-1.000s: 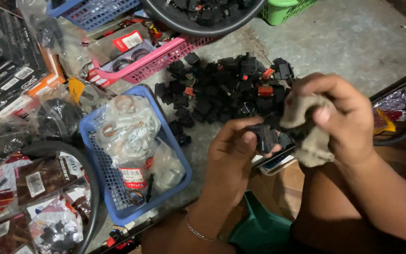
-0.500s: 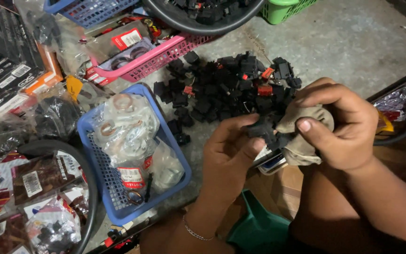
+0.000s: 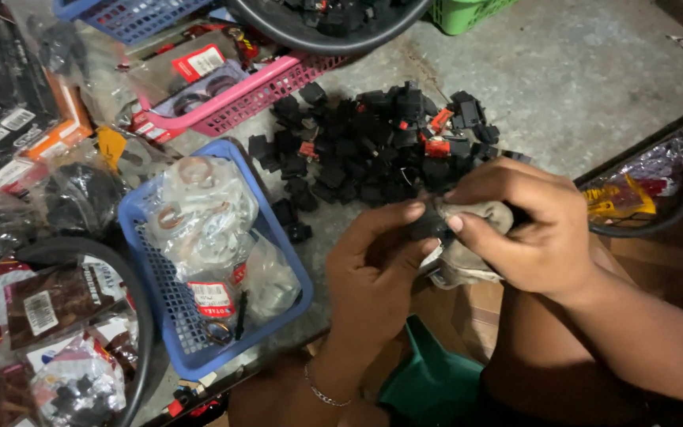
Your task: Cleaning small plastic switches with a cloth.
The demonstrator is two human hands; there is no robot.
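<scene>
My left hand holds a small black plastic part between thumb and fingers, just in front of me. My right hand presses a crumpled beige cloth against that part, its fingers curled over the cloth. Both hands meet above my lap. Just beyond them, a heap of several small black parts, some with red pieces, lies on the grey concrete floor.
A blue basket with clear bags of rings sits at the left. A pink basket and a black round tub stand behind the heap. Bagged goods crowd the far left. A green container is at the top.
My right hand has come down and closed the cloth over the black part in my left hand. My view has shifted slightly.
</scene>
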